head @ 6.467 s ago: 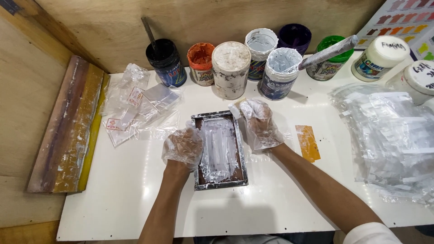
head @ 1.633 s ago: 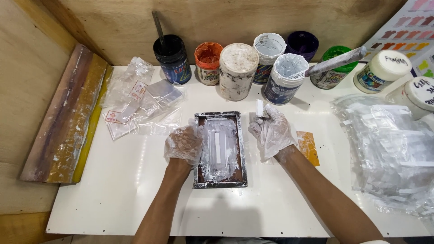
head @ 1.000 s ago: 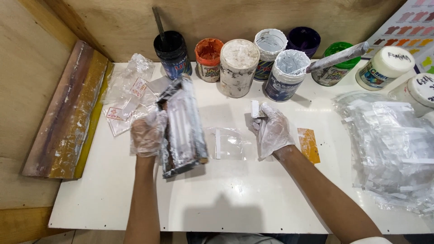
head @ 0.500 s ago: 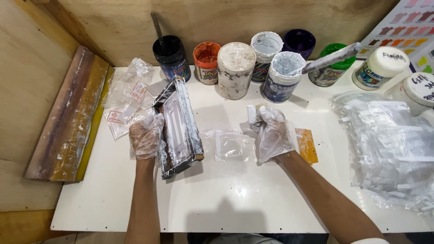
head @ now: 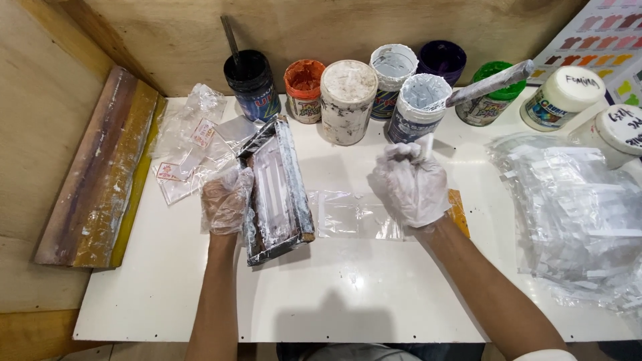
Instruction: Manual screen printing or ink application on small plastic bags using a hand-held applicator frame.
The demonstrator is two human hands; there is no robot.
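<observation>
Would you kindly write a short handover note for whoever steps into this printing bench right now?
Left hand, gloved: grips the small dark printing frame by its left edge, tilted up off the white table.
Right hand, gloved: closed round a small white tool; its grip rests at the right end of a clear plastic bag.
The bag lies flat where the frame's right side is raised.
Printed bags lie left of the frame; a heap of clear bags lies right. Ink tubs line the back.
Left: bag on the table not yet moved to either pile.
</observation>
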